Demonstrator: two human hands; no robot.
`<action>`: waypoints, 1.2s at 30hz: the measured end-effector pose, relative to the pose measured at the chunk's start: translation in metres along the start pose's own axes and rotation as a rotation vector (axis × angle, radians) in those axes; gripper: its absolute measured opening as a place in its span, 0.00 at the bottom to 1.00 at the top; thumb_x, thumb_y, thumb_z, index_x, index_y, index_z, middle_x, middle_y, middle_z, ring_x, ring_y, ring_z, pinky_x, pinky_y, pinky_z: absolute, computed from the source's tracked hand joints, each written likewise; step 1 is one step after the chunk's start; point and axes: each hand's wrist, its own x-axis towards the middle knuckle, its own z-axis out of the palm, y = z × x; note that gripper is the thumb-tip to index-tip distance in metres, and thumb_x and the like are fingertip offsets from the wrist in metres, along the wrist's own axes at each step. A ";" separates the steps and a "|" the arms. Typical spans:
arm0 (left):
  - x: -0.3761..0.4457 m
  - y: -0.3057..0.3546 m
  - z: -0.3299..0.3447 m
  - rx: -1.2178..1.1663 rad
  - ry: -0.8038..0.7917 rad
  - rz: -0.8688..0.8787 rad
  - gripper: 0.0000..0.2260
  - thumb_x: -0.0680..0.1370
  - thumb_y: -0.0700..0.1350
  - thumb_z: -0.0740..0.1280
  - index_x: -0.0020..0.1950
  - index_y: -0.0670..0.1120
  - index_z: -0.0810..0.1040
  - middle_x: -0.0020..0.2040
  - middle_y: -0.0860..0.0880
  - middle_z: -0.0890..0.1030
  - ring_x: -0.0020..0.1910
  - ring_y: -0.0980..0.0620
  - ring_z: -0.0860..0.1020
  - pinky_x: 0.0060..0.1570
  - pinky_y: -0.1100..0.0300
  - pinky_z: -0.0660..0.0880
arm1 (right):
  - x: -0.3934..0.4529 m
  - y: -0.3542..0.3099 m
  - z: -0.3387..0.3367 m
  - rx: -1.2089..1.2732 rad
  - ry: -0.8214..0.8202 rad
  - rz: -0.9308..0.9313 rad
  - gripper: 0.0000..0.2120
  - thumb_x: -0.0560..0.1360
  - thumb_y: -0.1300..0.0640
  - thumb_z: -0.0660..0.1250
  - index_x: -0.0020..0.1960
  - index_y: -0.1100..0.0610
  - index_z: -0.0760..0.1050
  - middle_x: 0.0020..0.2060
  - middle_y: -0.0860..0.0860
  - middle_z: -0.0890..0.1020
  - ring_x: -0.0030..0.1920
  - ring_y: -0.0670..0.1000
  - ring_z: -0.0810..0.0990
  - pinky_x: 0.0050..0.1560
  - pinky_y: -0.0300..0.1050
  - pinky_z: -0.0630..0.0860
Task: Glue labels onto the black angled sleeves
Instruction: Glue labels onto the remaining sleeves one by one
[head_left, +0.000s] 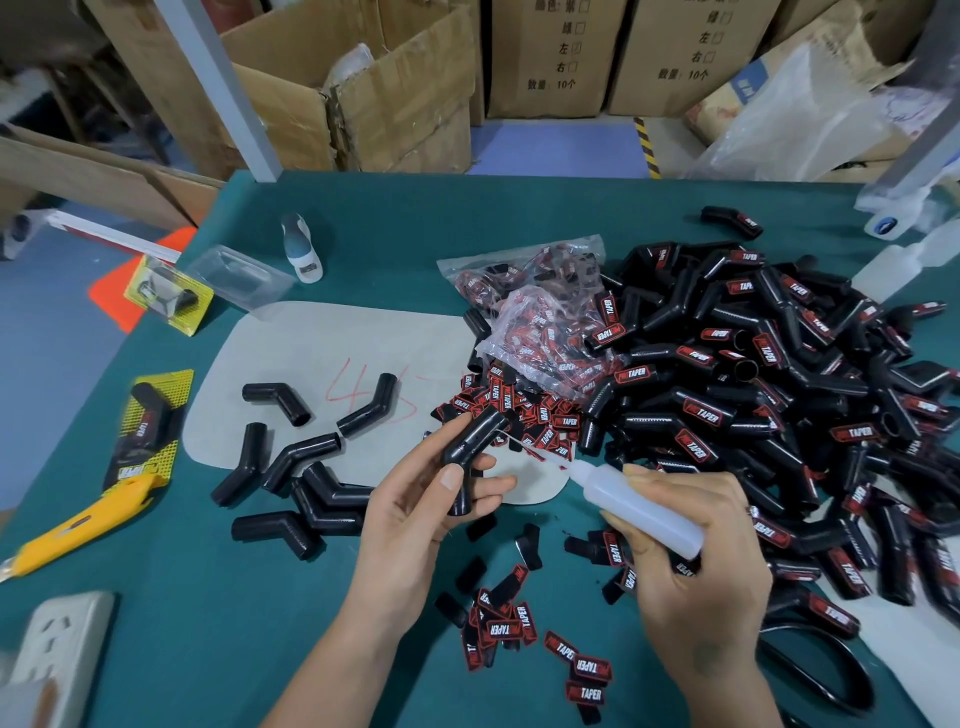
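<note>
My left hand grips a bare black angled sleeve upright over the green table. In my right hand is a translucent glue bottle, its thin nozzle pointing left at the sleeve's upper part. Several unlabelled sleeves lie at the left on a grey mat. A big heap of labelled sleeves fills the right. Loose red-and-black labels are scattered behind the held sleeve, and more labels lie near my wrists.
A clear bag of labels lies at centre back. A yellow utility knife, packaged sleeves on yellow cards, a white power strip and a white bottle sit to the left. Black scissors lie at lower right. Cardboard boxes stand behind.
</note>
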 end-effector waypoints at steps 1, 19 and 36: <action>0.000 0.000 0.000 0.000 0.000 0.001 0.19 0.79 0.49 0.70 0.71 0.54 0.81 0.59 0.40 0.85 0.56 0.39 0.86 0.52 0.56 0.82 | 0.000 0.001 0.000 0.002 0.001 0.001 0.21 0.69 0.71 0.74 0.57 0.55 0.76 0.51 0.48 0.83 0.51 0.55 0.82 0.48 0.53 0.77; 0.000 -0.001 -0.001 0.002 0.002 0.003 0.19 0.79 0.50 0.70 0.71 0.54 0.81 0.60 0.40 0.85 0.56 0.38 0.86 0.53 0.56 0.82 | -0.002 0.004 -0.001 0.013 0.001 0.001 0.19 0.71 0.69 0.74 0.58 0.54 0.76 0.51 0.48 0.82 0.52 0.55 0.82 0.47 0.57 0.78; 0.001 -0.006 -0.002 0.052 -0.016 0.040 0.19 0.80 0.48 0.70 0.71 0.55 0.81 0.60 0.40 0.84 0.57 0.37 0.85 0.55 0.54 0.81 | -0.003 0.003 0.000 0.007 0.001 0.021 0.21 0.70 0.70 0.74 0.57 0.52 0.76 0.52 0.45 0.82 0.51 0.57 0.83 0.43 0.61 0.77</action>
